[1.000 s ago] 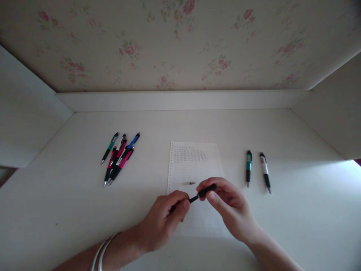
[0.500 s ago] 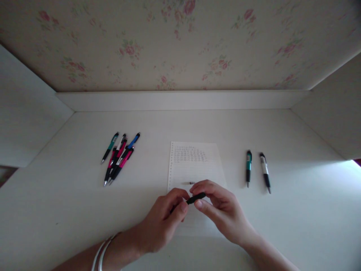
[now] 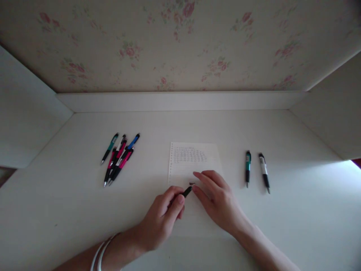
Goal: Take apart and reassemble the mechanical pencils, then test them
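My left hand (image 3: pixel 166 214) is closed around a black pen part (image 3: pixel 187 191), whose dark end sticks out past the thumb and points up to the right. The rest of it is hidden in the fingers. Just right of that end is my right hand (image 3: pixel 216 194), its thumb and forefinger apart and nothing visible between them. A small dark and silvery pen piece (image 3: pixel 192 183) lies on the lined sheet of paper (image 3: pixel 194 169) by the right thumb and forefinger. Handwriting covers the sheet's upper part. Both hands are over its lower half.
On the white desk (image 3: pixel 152 128), several pens (image 3: pixel 120 160) in pink, blue, green and white lie heaped at the left. A green pen (image 3: pixel 247 168) and a white pen (image 3: pixel 264 171) lie apart at the right. A flowered wall (image 3: pixel 180 49) and side panels enclose the desk.
My right hand has come off the black pen part and opened, its fingers now around the small piece on the paper. The left hand keeps the pen part, tilted more steeply.
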Demonstrator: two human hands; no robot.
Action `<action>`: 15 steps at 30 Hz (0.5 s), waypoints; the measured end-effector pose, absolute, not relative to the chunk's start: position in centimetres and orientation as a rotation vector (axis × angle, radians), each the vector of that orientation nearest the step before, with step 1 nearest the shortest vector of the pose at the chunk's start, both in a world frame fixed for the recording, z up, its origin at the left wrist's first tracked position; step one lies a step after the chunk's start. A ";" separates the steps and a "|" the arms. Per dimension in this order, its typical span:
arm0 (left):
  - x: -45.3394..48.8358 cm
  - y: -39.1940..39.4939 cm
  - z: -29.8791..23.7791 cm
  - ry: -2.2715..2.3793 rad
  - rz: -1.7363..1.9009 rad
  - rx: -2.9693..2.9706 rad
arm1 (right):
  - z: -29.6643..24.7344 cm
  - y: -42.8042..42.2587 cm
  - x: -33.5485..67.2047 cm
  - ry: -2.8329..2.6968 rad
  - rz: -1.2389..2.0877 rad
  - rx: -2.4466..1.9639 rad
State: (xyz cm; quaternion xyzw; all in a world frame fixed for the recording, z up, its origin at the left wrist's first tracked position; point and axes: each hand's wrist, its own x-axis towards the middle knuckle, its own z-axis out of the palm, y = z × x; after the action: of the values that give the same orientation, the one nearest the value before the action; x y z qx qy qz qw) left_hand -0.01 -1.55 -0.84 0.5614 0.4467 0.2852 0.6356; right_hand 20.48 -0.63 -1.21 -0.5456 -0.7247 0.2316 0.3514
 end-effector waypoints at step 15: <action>-0.1 -1.4 -0.7 1.044 0.548 1.333 | -0.7 0.0 21.3 -1.284 1.208 -1.249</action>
State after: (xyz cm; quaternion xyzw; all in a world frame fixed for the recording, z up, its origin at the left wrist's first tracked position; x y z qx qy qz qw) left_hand -0.09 -1.38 -0.68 0.5818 0.4558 0.2394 0.6296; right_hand 21.26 0.05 -0.66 -0.5099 -0.5241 0.4931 0.4713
